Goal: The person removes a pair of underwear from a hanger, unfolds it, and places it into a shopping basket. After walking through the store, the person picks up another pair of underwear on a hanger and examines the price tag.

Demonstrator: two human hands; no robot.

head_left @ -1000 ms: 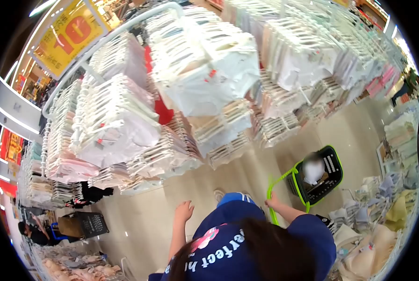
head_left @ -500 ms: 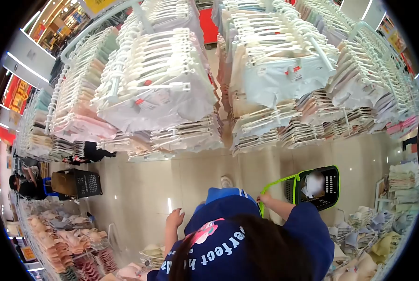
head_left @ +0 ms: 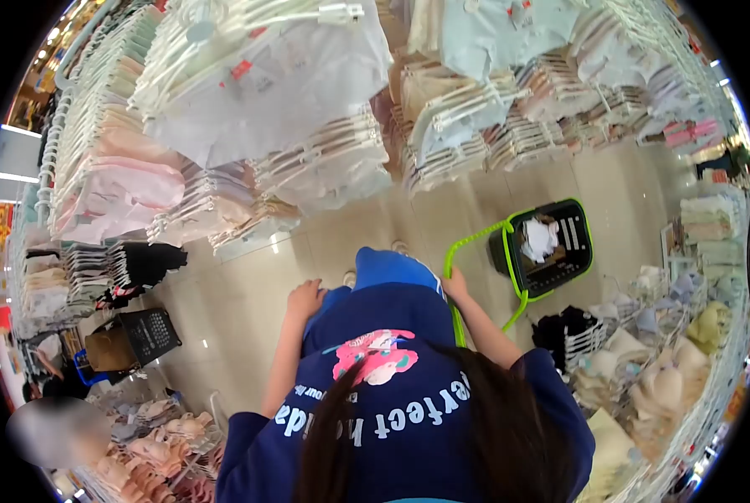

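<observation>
My right hand [head_left: 455, 285] is closed around the bright green handle [head_left: 467, 243] of a black shopping basket [head_left: 572, 270]. The basket stands on the floor to my right, with a bundle of white cloth [head_left: 540, 240] inside. At my left thigh, beside the blue shorts [head_left: 383, 270], hangs my left hand [head_left: 307, 299]. Its fingers are loosely bent and nothing shows in them. In front of me are racks with pale underwear on white hangers, among them a white garment [head_left: 266, 101] and a light blue garment [head_left: 501, 38].
Pink bras [head_left: 161, 448] hang on a low rack at the lower left. More bras [head_left: 668, 369] and black garments [head_left: 568, 334] are on the right. Another black basket [head_left: 144, 337] stands at the left, near a person [head_left: 52, 369]. Tiled floor [head_left: 224, 293] runs between the racks.
The view has tilted down, so the front racks sit higher. My left hand has come in towards my thigh. My right hand still holds the handle, and the basket appears higher in the view.
</observation>
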